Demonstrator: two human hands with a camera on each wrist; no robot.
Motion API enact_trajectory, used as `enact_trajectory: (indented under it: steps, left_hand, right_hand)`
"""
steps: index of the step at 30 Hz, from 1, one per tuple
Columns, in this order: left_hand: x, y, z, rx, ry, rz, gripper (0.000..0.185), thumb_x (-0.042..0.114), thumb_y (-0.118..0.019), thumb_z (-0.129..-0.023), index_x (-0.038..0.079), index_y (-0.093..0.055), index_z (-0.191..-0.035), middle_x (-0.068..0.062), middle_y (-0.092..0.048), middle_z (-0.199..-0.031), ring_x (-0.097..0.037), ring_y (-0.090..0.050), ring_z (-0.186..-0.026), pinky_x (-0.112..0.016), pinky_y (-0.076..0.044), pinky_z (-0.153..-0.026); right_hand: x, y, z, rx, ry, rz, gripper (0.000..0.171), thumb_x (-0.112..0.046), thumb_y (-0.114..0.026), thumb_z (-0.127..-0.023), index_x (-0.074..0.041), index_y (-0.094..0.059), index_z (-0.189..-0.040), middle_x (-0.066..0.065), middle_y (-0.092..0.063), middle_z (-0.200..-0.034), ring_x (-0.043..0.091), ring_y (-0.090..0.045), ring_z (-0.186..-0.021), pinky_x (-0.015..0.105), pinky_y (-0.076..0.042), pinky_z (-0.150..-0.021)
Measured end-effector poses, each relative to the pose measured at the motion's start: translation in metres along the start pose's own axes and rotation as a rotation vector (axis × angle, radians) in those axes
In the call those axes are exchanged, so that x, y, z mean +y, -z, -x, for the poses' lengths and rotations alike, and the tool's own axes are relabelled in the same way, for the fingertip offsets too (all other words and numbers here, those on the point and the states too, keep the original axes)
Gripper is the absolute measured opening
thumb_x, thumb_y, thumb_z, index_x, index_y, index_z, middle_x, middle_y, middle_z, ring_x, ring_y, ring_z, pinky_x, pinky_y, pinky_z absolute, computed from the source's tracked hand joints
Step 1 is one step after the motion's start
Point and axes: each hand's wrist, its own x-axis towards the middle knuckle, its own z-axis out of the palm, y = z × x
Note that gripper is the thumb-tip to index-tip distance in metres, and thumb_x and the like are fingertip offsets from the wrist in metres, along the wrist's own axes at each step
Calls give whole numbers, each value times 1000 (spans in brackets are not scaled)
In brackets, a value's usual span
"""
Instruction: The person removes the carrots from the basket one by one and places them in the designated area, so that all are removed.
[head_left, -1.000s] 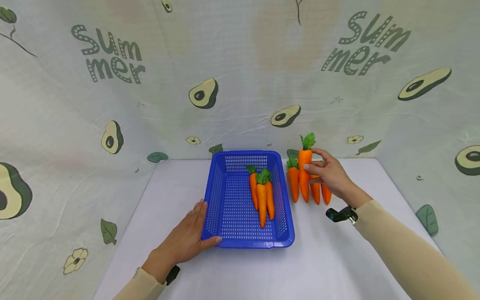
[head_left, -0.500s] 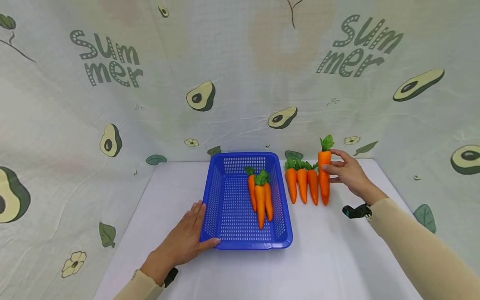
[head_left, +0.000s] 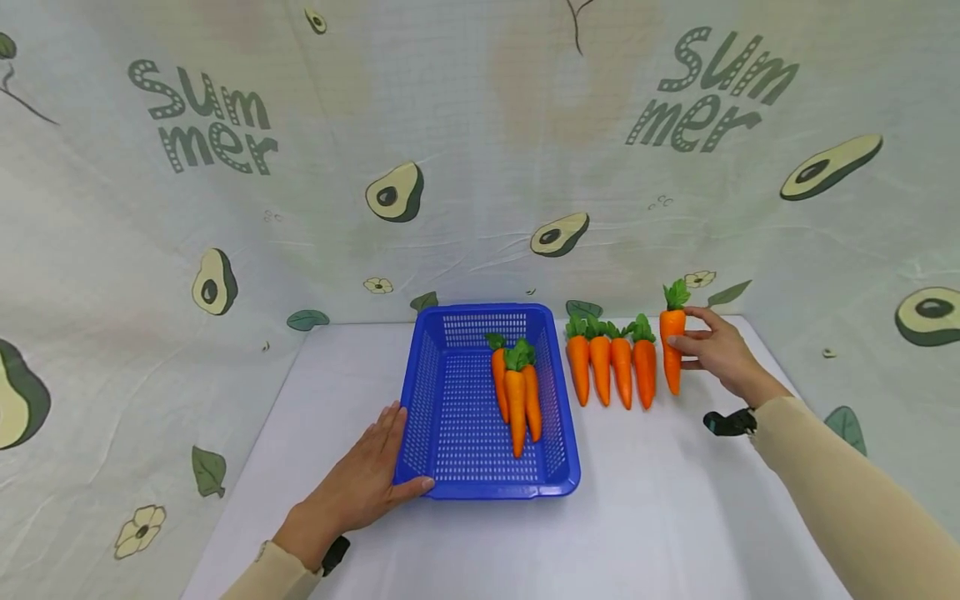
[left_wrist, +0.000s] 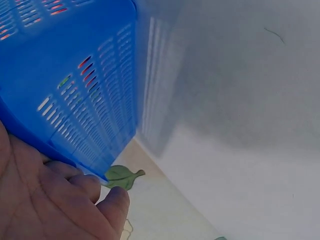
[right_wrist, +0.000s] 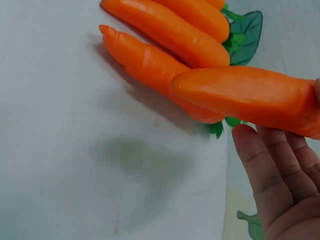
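A blue slotted basket (head_left: 410,400) (left_wrist: 75,75) sits mid-table with three orange carrots (head_left: 515,392) lying in its right half. My left hand (head_left: 372,477) (left_wrist: 50,205) rests flat on the table, its palm and straight fingers against the basket's front-left corner. To the right of the basket several carrots (head_left: 611,371) (right_wrist: 155,65) lie side by side, leaves pointing away. My right hand (head_left: 693,337) (right_wrist: 270,185) grips one more carrot (head_left: 672,354) (right_wrist: 250,95) by its upper part, tip down, just right of that row and slightly above the table.
The white table (head_left: 660,500) is enclosed by a cloth backdrop (head_left: 480,167) printed with avocados, rising right behind the basket and carrots. Bare table lies in front of the basket and to the right of the held carrot.
My right hand has carried its carrot rightwards, from over the row's left part to just past its right end. The left hand and basket have stayed put.
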Motion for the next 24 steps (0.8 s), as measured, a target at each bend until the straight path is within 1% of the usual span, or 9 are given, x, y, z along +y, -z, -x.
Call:
enact_trajectory:
  steps: [5, 8, 10, 16, 20, 24]
  left_hand:
    - [1, 0, 0, -8, 14, 5, 117, 80, -52, -95, 1, -7, -169, -19, -6, -178, -38, -11, -164, -59, -22, -130]
    - [2, 1, 0, -14, 22, -3, 118, 80, -52, -94, 2, -6, -169, -18, -5, -178, -37, -10, -164, -58, -22, -130]
    - [3, 2, 0, -19, 24, -3, 118, 80, -52, -94, 2, -5, -169, -18, -4, -178, -37, -10, -164, -58, -22, -130]
    - [4, 4, 0, -28, 32, 23, 117, 79, -53, -95, 3, -4, -169, -18, -4, -178, -39, -11, -164, -59, -22, -130]
    - [3, 3, -1, -24, 26, 22, 116, 79, -51, -96, 3, -5, -169, -18, -5, -178, -39, -12, -164, -59, -23, -130]
    - [3, 1, -2, -19, 27, 18, 118, 81, -51, -95, 3, -4, -169, -19, -5, -178, -38, -12, -164, -58, -23, -130]
  right_hand:
    - [16, 5, -1, 6, -41, 8, 87, -32, -65, -107, -9, -10, -170, 40, -45, -152, 19, -73, -102, 55, -59, -96]
    - [24, 6, -1, 8, -67, 21, 88, -35, -65, -107, -9, -9, -170, 39, -44, -152, 24, -72, -104, 54, -60, -96]
    - [29, 7, -1, 11, -75, 20, 88, -35, -65, -106, -7, -10, -169, 40, -44, -151, 24, -73, -103, 51, -62, -93]
    - [43, 3, -2, -4, -91, 14, 86, -32, -65, -107, -5, -12, -169, 41, -45, -150, 19, -72, -98, 49, -63, -91]
    - [49, -1, -3, -24, -112, 2, 87, -34, -65, -107, -5, -11, -169, 40, -45, -151, 18, -72, -100, 47, -63, -92]
    - [55, -3, -6, -62, -139, -15, 90, -37, -66, -106, -5, -10, -169, 38, -46, -153, 14, -69, -103, 47, -63, -95]
